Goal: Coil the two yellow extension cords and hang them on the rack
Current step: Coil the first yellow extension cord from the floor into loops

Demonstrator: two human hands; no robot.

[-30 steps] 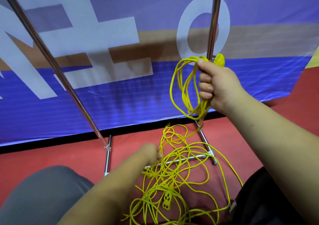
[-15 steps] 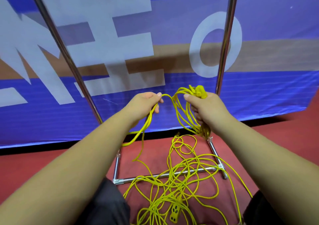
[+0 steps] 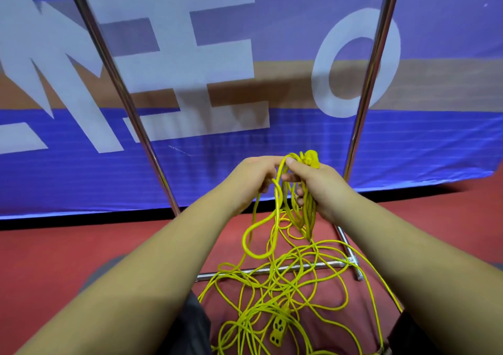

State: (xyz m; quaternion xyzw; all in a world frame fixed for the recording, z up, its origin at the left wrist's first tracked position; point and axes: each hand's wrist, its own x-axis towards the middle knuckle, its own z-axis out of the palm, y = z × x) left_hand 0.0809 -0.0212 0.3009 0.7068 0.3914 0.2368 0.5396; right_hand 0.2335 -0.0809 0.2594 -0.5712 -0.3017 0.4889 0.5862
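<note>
From the head view, our right grip (image 3: 324, 188) is closed round a bundle of cord loops (image 3: 306, 213), with the plug (image 3: 311, 158) on top. Our left grip (image 3: 250, 180), touching it, pinches one strand. The rest of the cords (image 3: 285, 286) lie tangled on the red floor (image 3: 54, 259), across the base bar of the rack (image 3: 366, 90), with the socket (image 3: 279, 330) nearest us.

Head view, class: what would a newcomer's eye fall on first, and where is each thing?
The bright tangle of yellow cord sprawled over the red floor at lower centre grabs attention first. Above it, the left hand and right hand grip a bunch of cord loops at mid-frame. Behind them hangs a blue banner with big white letters, crossed by the rack's two chrome poles.
</note>
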